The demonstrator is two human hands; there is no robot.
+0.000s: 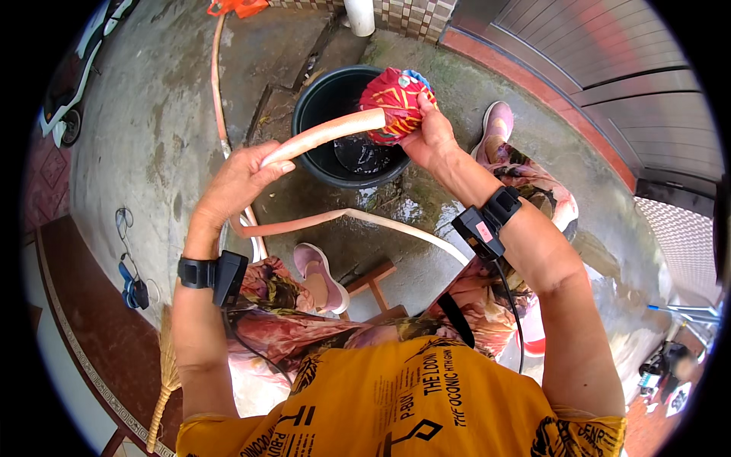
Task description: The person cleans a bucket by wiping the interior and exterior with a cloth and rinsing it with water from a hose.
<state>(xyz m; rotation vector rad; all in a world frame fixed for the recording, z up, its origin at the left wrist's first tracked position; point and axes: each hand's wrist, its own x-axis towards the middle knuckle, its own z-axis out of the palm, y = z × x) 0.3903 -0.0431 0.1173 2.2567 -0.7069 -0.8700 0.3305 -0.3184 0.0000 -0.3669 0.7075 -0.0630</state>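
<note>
My left hand (243, 177) grips a pale orange flexible hose (325, 134), thumb on top, to the left of a dark green plastic tub (354, 181). The hose runs right to a red, yellow-patterned cloth bundle (394, 94), and how it joins the cloth cannot be told. My right hand (428, 131) holds the bundle from its right side, over the tub's right rim. Dark water shows inside the tub. Another stretch of hose (400, 225) lies between the tub and my lap.
A wooden stool (374, 285) is below me. A white pipe (360, 17) stands behind the tub, with an orange plastic bag (237, 7) at upper left. A metal door (599, 63) is at right, a straw broom (164, 371) at lower left. The concrete floor is partly wet.
</note>
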